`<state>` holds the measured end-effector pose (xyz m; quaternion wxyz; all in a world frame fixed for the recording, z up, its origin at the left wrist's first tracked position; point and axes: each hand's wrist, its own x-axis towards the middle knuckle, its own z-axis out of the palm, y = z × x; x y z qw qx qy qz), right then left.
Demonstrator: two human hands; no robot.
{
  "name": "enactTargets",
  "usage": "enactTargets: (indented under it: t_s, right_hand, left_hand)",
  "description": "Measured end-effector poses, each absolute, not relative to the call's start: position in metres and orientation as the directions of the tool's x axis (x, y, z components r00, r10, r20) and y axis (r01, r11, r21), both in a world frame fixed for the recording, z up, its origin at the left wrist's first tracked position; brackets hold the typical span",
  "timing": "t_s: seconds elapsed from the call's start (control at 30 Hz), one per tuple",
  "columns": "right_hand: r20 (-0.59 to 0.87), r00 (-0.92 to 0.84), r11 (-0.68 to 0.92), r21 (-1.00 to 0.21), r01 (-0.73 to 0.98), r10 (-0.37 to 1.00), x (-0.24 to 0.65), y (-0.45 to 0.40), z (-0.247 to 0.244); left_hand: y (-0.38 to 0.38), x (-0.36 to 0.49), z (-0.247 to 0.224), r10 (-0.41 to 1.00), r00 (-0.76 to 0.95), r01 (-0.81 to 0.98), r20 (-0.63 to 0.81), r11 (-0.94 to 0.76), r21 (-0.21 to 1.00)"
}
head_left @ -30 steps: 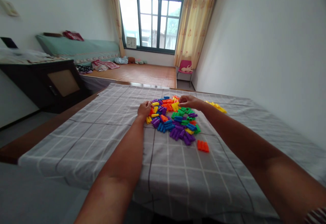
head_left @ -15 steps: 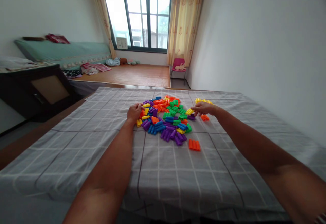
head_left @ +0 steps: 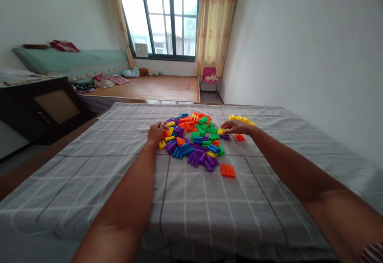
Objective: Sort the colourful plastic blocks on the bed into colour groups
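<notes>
- Pinched together at the tips, the right hand (head_left: 235, 126) has a yellow piece (head_left: 220, 131) by its right end, right of the frame's centre.
- That yellow piece points left out of the fingertips, at the right edge of the colourful pile (head_left: 188, 126), green pieces (head_left: 212, 130) just to its left.
- Purple piece (head_left: 225, 137) right below the fingers, orange piece (head_left: 239, 137) below the palm!
- Over at centre-left, the left hand (head_left: 156, 132) curls against the pile's left edge; whether it grips anything, I cannot tell.
- Yellow row (head_left: 241, 118) just beyond the right hand, on the checked cloth (head_left: 209, 207).
</notes>
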<state>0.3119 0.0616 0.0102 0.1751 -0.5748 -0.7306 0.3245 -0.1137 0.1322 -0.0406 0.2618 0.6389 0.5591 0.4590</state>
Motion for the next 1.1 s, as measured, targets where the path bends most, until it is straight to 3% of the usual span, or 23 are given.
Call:
enactTargets:
  t_s: [0.2, 0.3, 0.53, 0.77, 0.9, 1.0, 1.1]
  right_hand:
    - [0.108, 0.251, -0.121, -0.652, 0.749, 0.962, 0.349, 0.065, 0.029]
    - [0.168, 0.431, -0.286, -0.532, 0.797, 0.887, 0.369, 0.064, 0.031]
    - [0.186, 0.445, -0.416, -0.175, 0.892, 0.876, 0.356, 0.06, 0.002]
    - [0.232, 0.422, -0.411, -0.096, 0.907, 0.877, 0.348, 0.054, 0.006]
    - [0.345, 0.305, -0.277, -0.128, 0.952, 0.888, 0.332, 0.048, 0.017]
    - [0.385, 0.026, 0.057, -0.201, 0.978, 0.922, 0.292, 0.046, 0.022]
    - [0.397, -0.252, 0.377, -0.277, 0.884, 0.882, 0.229, 0.048, 0.025]
  left_hand:
    - [0.132, -0.114, -0.04, 0.952, -0.036, 0.491, 0.305, -0.248, 0.835]
    - [0.133, -0.115, -0.039, 0.953, -0.036, 0.515, 0.302, -0.242, 0.823]
    - [0.13, -0.113, -0.037, 0.955, -0.048, 0.525, 0.294, -0.226, 0.82]
    - [0.129, -0.113, -0.036, 0.954, -0.05, 0.519, 0.295, -0.227, 0.824]
    - [0.128, -0.112, -0.037, 0.951, -0.052, 0.5, 0.306, -0.241, 0.832]
    - [0.129, -0.111, -0.038, 0.951, -0.065, 0.454, 0.303, -0.243, 0.857]
    - [0.129, -0.11, -0.038, 0.952, -0.092, 0.382, 0.291, -0.236, 0.894]
